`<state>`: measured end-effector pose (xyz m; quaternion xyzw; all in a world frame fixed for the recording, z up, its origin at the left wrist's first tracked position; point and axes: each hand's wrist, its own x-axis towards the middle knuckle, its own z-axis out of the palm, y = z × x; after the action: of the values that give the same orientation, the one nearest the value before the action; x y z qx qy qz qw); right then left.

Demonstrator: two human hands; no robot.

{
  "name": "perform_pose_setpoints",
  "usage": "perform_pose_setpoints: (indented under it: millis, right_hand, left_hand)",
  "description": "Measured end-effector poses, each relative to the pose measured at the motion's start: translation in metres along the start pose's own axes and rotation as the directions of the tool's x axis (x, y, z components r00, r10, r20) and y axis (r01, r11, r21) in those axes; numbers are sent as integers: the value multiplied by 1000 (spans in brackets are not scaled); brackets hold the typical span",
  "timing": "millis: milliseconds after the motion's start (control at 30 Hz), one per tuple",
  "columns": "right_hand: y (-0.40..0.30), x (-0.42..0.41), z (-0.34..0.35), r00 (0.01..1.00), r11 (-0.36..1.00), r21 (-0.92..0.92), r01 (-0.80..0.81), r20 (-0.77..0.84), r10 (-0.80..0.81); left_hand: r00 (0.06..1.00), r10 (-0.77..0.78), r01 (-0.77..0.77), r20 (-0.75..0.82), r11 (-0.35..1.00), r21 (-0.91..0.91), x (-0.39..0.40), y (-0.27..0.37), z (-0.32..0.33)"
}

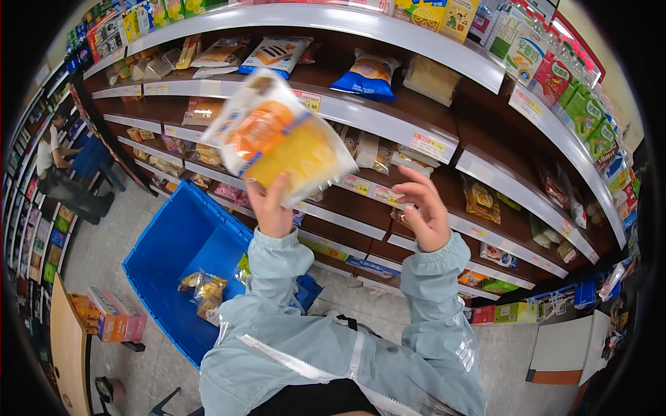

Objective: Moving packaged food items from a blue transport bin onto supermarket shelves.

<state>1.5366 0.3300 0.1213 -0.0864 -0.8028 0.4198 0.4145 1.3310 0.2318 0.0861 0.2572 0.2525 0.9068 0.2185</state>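
Observation:
My left hand (273,208) grips the lower edge of a packaged bread or cake (286,138), in a wrapper with white, orange and yellow parts, and holds it up before the shelves. To its right, my right hand (426,213) is raised with its fingers apart and nothing in it, in front of a shelf edge with price tags. Below and left of my left hand stands a blue plastic crate (171,229) with several small bagged baked goods (208,291) inside. A blue bag of packaged food (368,75) lies on the upper shelf, beside a plain wrapped loaf (432,78).
Curved-looking shelves (364,112) of packaged food span the front. Drink cartons (525,52) stand at upper right. A person (57,161) stands in the aisle at far left. A wooden table (67,343) and cardboard boxes (117,317) are at lower left, a white-topped counter (562,346) at lower right.

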Motion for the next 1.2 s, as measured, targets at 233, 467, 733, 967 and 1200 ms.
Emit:
perform_pose_setpoints:
  millis: [233, 467, 733, 967, 1200]
  right_hand:
    - [5, 35, -44, 992, 992, -54, 111, -56, -114]
    - [11, 69, -73, 974, 953, -208, 220, -14, -227]
    - [25, 71, -93, 987, 988, 2, 153, -58, -152]
    - [32, 62, -110, 979, 990, -10, 142, -147, -142]
    - [54, 50, -138, 933, 993, -65, 94, -343, -111]
  left_hand:
    - [927, 338, -346, -162, 938, -27, 68, 16, -22]
    - [766, 579, -573, -281, 812, 109, 89, 43, -10]
    - [782, 564, -578, -266, 816, 31, 88, 52, -16]
    - [944, 292, -292, -156, 956, 18, 79, 47, -11]
    - [981, -52, 15, 189, 981, 192, 56, 5, 26]
